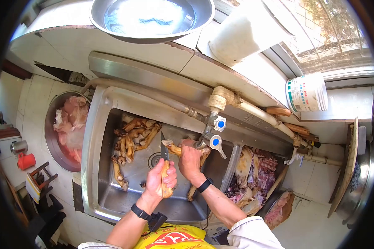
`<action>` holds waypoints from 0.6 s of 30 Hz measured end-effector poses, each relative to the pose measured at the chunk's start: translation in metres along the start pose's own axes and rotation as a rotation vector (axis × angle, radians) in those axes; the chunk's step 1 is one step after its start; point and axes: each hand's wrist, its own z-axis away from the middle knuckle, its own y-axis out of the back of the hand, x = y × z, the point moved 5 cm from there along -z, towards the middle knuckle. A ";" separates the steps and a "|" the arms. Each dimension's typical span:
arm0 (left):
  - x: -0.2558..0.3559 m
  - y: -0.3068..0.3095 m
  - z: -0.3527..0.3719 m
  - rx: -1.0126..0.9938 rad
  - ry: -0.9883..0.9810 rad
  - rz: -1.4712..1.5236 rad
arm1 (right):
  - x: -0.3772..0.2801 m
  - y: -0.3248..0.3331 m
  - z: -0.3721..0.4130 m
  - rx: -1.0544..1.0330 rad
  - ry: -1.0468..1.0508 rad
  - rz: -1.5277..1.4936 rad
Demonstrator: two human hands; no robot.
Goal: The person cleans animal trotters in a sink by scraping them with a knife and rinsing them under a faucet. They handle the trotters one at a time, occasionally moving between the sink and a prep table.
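Observation:
My left hand [156,179] is closed around the wooden handle of a knife [167,186], its blade pointing up and away from me beside the trotter's pale cut end. My right hand [190,162] grips that brown trotter [175,150] over the metal sink [94,174]. Part of the trotter is hidden under my fingers. In the basin's left side lies a heap of similar trotters [131,139], with a single one [119,175] nearer to me. Two more pieces show beside and below my right hand. The drain [155,159] sits just left of the knife.
Above the basin stands a tap [215,124] with blue-centred knobs, close to my right hand. Meat pieces [253,174] lie right of the sink. A bowl of pale meat [72,120] stands at left. A large basin of water [149,18] and white buckets [306,93] line the ledge.

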 end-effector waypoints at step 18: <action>0.001 -0.030 0.014 -0.142 -0.098 0.155 | -0.017 0.002 0.036 0.020 -0.060 -0.189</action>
